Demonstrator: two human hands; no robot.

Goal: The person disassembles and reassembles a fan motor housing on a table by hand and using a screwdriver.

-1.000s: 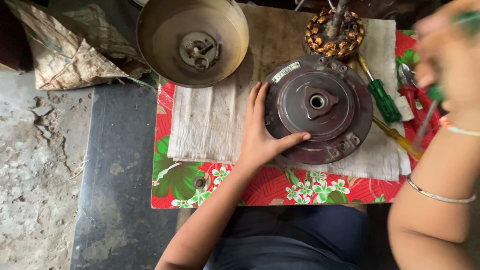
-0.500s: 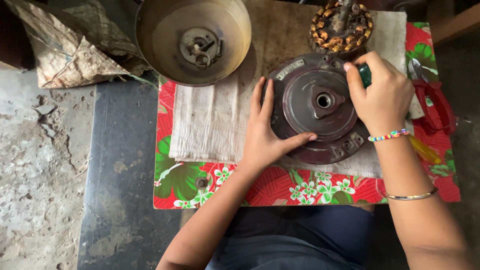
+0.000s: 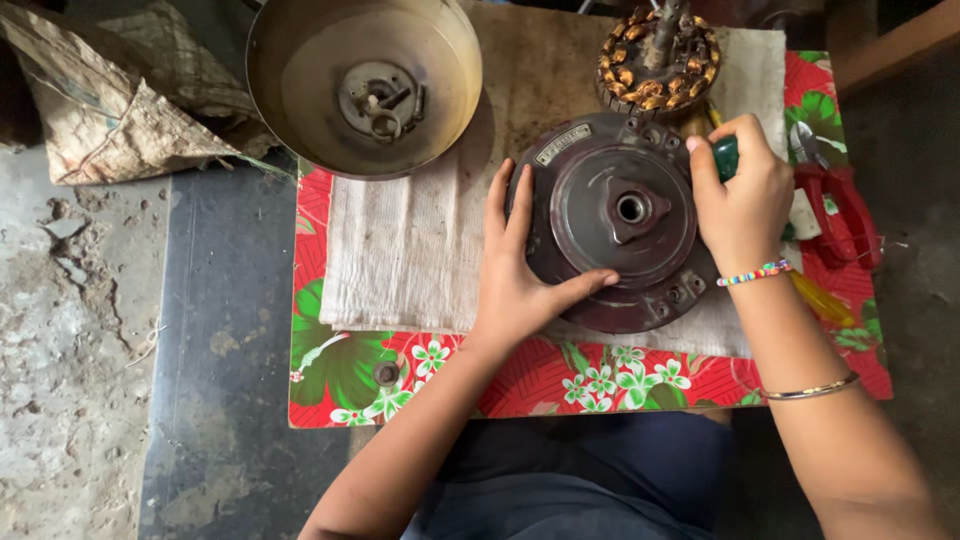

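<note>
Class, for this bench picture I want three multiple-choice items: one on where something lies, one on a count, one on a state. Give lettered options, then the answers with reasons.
1. Where does the copper-wound stator sit relative to the dark round motor housing?
A. beyond it, at the far edge of the table
B. inside the metal bowl
C. on the floor to the left

2. How many bands does the right arm wear?
A. none
B. one
C. two

3. How does the left hand meet the housing?
A. hovering clear of it
B. resting flat on its rim, thumb across the face
C. lifting it off the cloth

Answers: A, the stator lies above the housing on the white cloth; C, a beaded bracelet and a thin bangle show; B, the fingers lie along the rim while the right hand grips the opposite side.
</note>
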